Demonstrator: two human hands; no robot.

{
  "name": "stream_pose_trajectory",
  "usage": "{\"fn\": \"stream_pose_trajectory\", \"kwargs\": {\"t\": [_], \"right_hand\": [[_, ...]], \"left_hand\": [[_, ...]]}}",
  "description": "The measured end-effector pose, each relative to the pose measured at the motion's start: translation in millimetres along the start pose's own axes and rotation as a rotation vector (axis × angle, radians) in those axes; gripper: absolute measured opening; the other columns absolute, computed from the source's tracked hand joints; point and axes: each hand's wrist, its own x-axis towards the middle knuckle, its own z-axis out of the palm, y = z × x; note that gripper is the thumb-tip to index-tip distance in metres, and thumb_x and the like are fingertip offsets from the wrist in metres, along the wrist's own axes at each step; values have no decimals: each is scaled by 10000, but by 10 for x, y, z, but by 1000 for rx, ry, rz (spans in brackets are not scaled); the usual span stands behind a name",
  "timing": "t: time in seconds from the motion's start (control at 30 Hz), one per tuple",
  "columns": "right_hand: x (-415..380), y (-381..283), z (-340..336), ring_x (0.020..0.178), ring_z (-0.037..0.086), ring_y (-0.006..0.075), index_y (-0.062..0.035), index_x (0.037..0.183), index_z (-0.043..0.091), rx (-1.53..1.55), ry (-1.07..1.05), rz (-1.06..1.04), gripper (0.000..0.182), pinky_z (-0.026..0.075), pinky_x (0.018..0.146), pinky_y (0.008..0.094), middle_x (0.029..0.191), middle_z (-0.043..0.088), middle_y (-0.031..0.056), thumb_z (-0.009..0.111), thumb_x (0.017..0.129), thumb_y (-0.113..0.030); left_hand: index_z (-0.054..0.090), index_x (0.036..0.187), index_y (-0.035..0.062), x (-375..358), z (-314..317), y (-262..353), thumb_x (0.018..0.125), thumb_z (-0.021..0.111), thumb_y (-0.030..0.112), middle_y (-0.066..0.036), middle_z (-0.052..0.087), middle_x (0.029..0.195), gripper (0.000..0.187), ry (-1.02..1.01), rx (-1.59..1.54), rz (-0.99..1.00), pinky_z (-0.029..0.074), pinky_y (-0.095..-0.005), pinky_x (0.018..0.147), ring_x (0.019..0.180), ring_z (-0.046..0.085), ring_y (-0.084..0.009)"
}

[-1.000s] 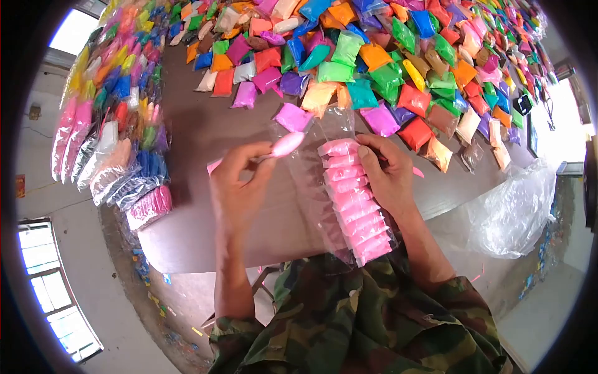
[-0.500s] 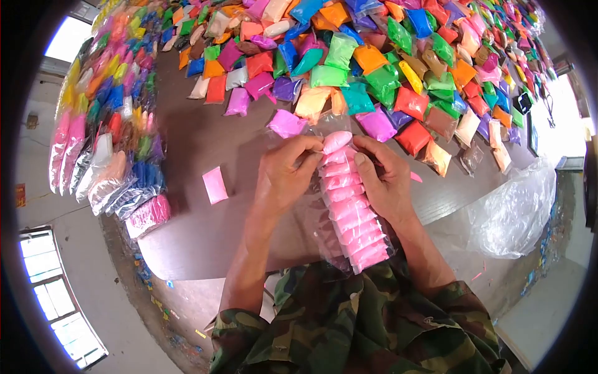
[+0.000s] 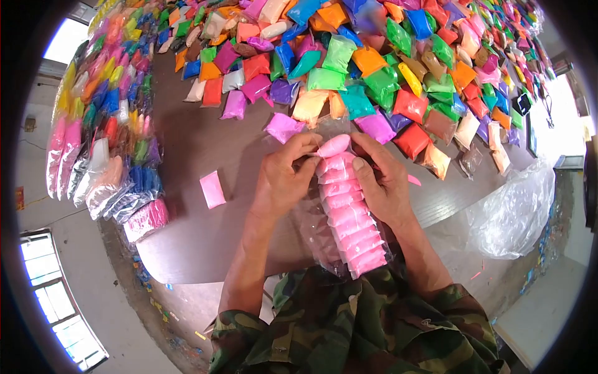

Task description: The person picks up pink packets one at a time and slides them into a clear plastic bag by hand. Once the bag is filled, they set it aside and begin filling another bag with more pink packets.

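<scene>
A long clear plastic bag (image 3: 321, 234) lies between my arms, holding a stacked row of pink packets (image 3: 355, 218). Its near end reaches my camouflage clothing. My left hand (image 3: 286, 174) pinches the bag's far end from the left, thumb and forefinger pressed together. On the other side my right hand (image 3: 383, 177) is closed on the bag's edge, its thumb beside the top packets. One rounded pink packet (image 3: 334, 146) sits at the mouth between both hands. A single flat pink packet (image 3: 212, 189) rests on the table to the left of my left hand.
A large heap of colourful packets (image 3: 380, 81) covers the far side of the brown table (image 3: 187, 249). Filled clear bags of packets (image 3: 112, 124) are stacked along the left edge. A crumpled clear plastic sheet (image 3: 514, 212) lies at the right.
Both hands keep their hold at the bag's far end with only small finger shifts. The bag's loose film at the left has spread out slightly towards my left arm.
</scene>
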Motion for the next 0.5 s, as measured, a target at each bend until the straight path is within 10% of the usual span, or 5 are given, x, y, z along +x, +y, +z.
{"fn": "stream_pose_trajectory", "kwargs": {"t": [0.5], "right_hand": [[-24,75,6,1343,644,376,16,1382,669,-103,28,-96,391,489,1129,410,1398,678,253,656,1019,-129]], "left_hand": [[739,1256,58,80,-5,39,925,599,-114,-180,748,1115,399,-88,280,264,574,-423,917,1047,715,-343]]}}
